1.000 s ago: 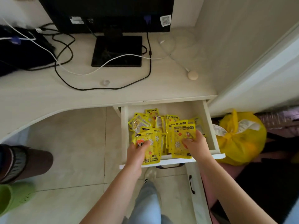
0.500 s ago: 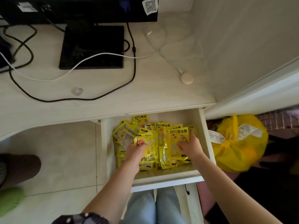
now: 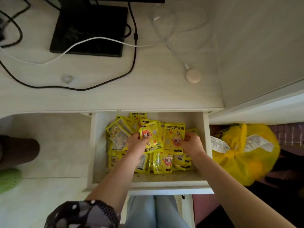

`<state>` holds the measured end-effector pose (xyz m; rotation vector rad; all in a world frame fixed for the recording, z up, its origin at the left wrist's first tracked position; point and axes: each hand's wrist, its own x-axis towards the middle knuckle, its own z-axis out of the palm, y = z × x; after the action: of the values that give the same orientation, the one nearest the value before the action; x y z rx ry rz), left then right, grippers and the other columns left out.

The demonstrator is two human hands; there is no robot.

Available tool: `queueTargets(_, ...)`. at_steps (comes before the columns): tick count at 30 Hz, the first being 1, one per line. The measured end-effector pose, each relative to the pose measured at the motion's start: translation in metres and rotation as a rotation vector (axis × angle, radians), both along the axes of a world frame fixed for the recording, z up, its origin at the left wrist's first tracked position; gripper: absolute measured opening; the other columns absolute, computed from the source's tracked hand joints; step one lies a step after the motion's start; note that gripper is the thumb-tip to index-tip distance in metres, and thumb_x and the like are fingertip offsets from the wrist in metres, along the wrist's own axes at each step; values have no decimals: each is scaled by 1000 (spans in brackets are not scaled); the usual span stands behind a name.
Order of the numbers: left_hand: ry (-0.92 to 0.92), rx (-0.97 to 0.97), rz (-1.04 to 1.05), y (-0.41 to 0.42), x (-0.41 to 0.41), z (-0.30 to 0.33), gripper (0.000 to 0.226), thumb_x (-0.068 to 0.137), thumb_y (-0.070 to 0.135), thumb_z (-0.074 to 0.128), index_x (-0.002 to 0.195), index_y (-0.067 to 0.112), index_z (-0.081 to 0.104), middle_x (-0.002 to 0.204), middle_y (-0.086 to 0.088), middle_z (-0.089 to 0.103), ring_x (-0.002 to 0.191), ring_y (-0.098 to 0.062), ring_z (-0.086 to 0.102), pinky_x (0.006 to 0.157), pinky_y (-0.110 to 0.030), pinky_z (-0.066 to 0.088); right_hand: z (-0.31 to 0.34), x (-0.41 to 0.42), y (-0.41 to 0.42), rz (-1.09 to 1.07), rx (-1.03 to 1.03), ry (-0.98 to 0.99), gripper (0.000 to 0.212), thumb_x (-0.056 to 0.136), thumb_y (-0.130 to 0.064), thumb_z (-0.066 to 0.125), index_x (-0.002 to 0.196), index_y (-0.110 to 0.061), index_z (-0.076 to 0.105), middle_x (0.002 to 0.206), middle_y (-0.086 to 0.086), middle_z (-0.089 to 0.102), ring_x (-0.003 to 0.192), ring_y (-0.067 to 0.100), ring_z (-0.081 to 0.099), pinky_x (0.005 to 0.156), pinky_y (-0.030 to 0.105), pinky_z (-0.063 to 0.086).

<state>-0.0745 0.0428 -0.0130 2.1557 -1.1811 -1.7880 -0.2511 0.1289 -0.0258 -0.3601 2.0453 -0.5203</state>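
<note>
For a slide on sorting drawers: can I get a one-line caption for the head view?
Left hand grips one yellow packet, right hand a second packet, above the pile in the open drawer.

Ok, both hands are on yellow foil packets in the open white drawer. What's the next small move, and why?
Probably lower both and let go. The left hand grips one yellow hand-warmer packet, the right hand pinches a second yellow packet, both raised on edge over the loose pile in the white drawer.

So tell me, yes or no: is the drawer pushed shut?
No, the drawer stands pulled out from under the desk, and the left hand and right hand each grip yellow packets inside it.
</note>
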Motion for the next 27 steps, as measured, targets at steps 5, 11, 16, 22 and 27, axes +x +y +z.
queueTargets(5, -71, -119, -121, 4, 6, -1, 13, 89, 11, 62, 95, 21, 66, 106, -7, 70, 94, -23, 64, 77, -34, 48, 9, -4, 4, 79, -11, 17, 30, 85, -23, 65, 114, -21, 65, 99, -2, 72, 82, 16, 64, 62, 28, 49)
queueTargets(11, -96, -179, -151, 15, 27, 11, 41, 90, 2, 58, 131, 7, 55, 130, -8, 61, 117, -18, 58, 96, -24, 41, 29, -4, 12, 199, -2, 109, 42, 91, -21, 55, 132, -12, 50, 113, 9, 65, 77, 20, 57, 54, 23, 40)
queueTargets(16, -31, -197, -105, 37, 52, 28, 35, 91, 4, 55, 125, 9, 57, 119, -5, 66, 94, -11, 62, 82, -24, 49, 57, 9, 32, 224, -36, 131, 45, 92, -12, 48, 136, -15, 47, 126, 8, 61, 80, 18, 56, 52, 22, 39)
queueTargets(22, 16, -281, 20, 78, 85, 54, 32, 84, 19, 66, 115, 21, 58, 102, -6, 68, 86, -21, 66, 80, -41, 56, 92, 42, 70, 245, -122, 229, 34, 96, -17, 45, 129, -14, 54, 118, 9, 65, 88, 23, 63, 72, 27, 48)
queueTargets(27, 168, -214, 167, 116, 116, 68, 11, 93, 3, 55, 96, 12, 62, 82, -12, 69, 64, -19, 65, 57, -24, 52, 106, 73, 111, 136, -167, 250, 30, 94, -14, 47, 122, -11, 59, 104, 1, 62, 97, 20, 58, 78, 25, 40)
